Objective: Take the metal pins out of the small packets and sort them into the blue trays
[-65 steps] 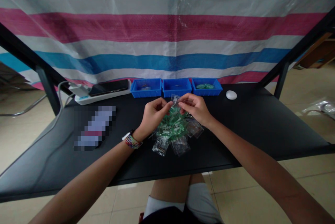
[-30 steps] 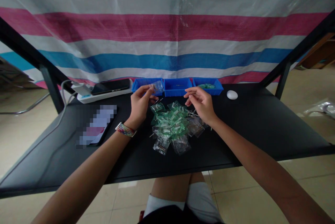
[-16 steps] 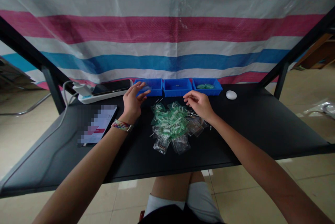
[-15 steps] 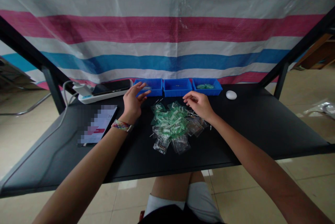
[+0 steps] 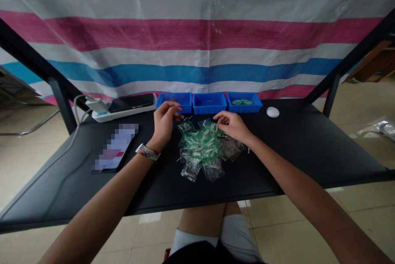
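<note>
A heap of small clear and green plastic bags (image 5: 202, 144) lies mid-table, with white and metallic bits visible inside several of them. My left hand (image 5: 165, 122) hovers at the heap's back left, just before the left blue bin (image 5: 185, 101). Its fingers are loosely bent and apart, with nothing seen in them. Over the back right edge of the heap is my right hand (image 5: 233, 125), its fingers curled but apart and no object visible between them. Whether its fingertips touch the bags I cannot tell. The middle blue bin (image 5: 210, 110) has a thin small piece in it; the right blue bin (image 5: 245, 107) has green bags.
A white power strip (image 5: 123, 114) with a plug and a dark phone (image 5: 132, 102) on it stands at the back left. Another phone (image 5: 119, 147), its screen lit, lies nearer. A white rounded object (image 5: 273, 112) sits right of the bins. Striped sheeting (image 5: 197, 33) hangs behind the black table (image 5: 293, 144).
My left hand has moved right and slightly nearer, from the left bin toward the heap. The clear bag by its fingers is no longer visible there. My right hand has dipped slightly toward the bags.
</note>
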The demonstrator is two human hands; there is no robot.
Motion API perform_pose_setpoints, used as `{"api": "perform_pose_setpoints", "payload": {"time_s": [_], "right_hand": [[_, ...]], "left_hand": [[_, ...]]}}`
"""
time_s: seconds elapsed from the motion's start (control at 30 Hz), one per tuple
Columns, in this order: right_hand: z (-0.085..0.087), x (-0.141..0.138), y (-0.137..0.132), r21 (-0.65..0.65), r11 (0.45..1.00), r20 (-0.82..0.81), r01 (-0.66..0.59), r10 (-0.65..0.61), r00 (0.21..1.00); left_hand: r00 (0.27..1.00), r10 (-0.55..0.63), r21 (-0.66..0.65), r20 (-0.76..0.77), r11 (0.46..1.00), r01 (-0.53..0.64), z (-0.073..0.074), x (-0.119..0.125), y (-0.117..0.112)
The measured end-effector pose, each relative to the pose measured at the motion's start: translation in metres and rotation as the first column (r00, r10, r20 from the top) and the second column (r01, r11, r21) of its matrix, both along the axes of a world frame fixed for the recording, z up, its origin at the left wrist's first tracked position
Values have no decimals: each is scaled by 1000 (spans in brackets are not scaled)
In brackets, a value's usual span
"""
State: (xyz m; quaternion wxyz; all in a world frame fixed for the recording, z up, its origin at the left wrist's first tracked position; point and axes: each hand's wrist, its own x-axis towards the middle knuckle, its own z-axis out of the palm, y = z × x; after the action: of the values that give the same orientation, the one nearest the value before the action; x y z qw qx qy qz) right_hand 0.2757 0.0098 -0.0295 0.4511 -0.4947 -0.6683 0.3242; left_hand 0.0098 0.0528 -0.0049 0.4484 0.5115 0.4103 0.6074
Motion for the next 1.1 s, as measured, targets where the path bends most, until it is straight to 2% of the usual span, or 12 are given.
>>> {"api": "perform_pose_setpoints", "payload": {"time_s": [0.13,0.3,0.4,0.57,0.63,0.73,0.93,1.1], "right_hand": [[9,4,2,-82,997,-261,5,-27,965],[21,3,-1,-129,991,-451,40,-95,887],[23,-2,-6,-123,991,-544,42,-103,833],[25,-17,-16,-115,993,-602,-16,-57,796],[24,-22,-19,-111,993,-592,-51,-25,806],[22,-25,-22,-112,988,-582,-107,22,813],[19,-26,-23,-161,956,-612,-244,97,785],[21,-27,-24,-174,954,-601,-244,93,794]], "left_hand": [[998,-59,15,-36,998,60,0,4,-4],[970,-161,74,-182,982,177,4,10,-17],[917,-220,95,-332,959,265,6,15,-27],[768,-266,91,-582,918,387,7,21,-40],[757,-259,111,-599,910,399,7,22,-41],[779,-271,112,-565,910,399,7,23,-42],[785,-325,90,-527,898,432,8,21,-42],[787,-344,80,-512,893,442,7,20,-41]]}}
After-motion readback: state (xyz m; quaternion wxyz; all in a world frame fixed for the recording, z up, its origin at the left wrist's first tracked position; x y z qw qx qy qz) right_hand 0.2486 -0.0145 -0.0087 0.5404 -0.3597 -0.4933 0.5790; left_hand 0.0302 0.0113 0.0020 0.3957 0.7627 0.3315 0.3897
